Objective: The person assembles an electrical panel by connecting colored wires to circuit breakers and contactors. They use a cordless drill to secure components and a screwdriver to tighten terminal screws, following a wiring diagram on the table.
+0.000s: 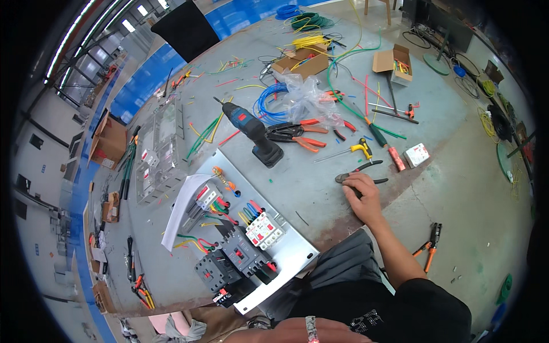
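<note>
At the table's near right edge, my right hand (363,197) has its fingers curled at the diagonal cutters (345,178), which lie with their red-and-black handles pointing right. My left forearm (340,328) lies along the bottom edge with a patterned band at the wrist; the fingers of my left hand (266,336) cannot be made out. In front of me sits a metal mounting plate (294,250) carrying a dark grey moulded-case breaker (243,251), a black contactor (216,270), white breakers (264,230) and coloured wires. A white sheet (182,211) stands curled over its left side.
A cordless drill (251,131) stands beyond the plate. A yellow-handled screwdriver (360,150), orange-handled pliers (306,140), blue wire coil (269,103) and plastic bag (311,97) lie nearby. Open cardboard boxes (394,60) are farther back. A crimping tool (432,246) appears at right, beyond the table edge.
</note>
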A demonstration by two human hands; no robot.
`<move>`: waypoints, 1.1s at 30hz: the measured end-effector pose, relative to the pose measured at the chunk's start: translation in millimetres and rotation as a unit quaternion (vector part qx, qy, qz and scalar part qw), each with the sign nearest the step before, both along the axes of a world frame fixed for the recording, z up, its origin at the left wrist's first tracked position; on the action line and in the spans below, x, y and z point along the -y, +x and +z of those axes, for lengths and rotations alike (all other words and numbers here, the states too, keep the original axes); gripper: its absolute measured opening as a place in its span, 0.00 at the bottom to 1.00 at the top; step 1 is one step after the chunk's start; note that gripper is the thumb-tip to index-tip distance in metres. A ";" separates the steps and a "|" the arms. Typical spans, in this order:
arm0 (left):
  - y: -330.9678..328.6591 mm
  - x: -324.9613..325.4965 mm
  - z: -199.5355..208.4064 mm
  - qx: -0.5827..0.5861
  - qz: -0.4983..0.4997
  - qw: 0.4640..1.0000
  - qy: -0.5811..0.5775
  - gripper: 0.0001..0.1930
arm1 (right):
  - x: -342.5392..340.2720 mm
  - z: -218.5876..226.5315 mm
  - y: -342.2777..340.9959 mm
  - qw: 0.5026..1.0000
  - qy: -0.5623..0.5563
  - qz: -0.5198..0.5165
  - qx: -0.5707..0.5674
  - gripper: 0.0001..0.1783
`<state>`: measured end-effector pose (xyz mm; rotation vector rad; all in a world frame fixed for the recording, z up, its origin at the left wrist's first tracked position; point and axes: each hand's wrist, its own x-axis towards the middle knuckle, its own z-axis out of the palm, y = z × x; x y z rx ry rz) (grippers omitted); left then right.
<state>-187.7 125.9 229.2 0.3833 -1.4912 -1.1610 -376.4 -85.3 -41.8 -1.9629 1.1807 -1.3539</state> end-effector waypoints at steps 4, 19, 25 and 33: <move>-36.2 7.4 -25.2 -0.106 0.141 0.974 -0.145 0.24 | 1.4 4.5 2.1 0.999 -0.003 0.008 -0.034 0.08; -25.0 -36.5 -26.5 -0.165 0.311 0.926 -0.136 0.15 | 97.4 37.3 -31.8 0.977 0.098 -0.065 -0.177 0.24; 1.0 -67.3 -40.9 -0.135 0.205 0.961 -0.127 0.15 | 137.1 27.5 -39.0 0.939 0.094 0.001 -0.332 0.27; 31.6 -104.6 -34.7 -0.153 0.379 0.910 0.074 0.19 | 149.0 8.6 -41.4 0.963 -0.056 0.036 -0.260 0.14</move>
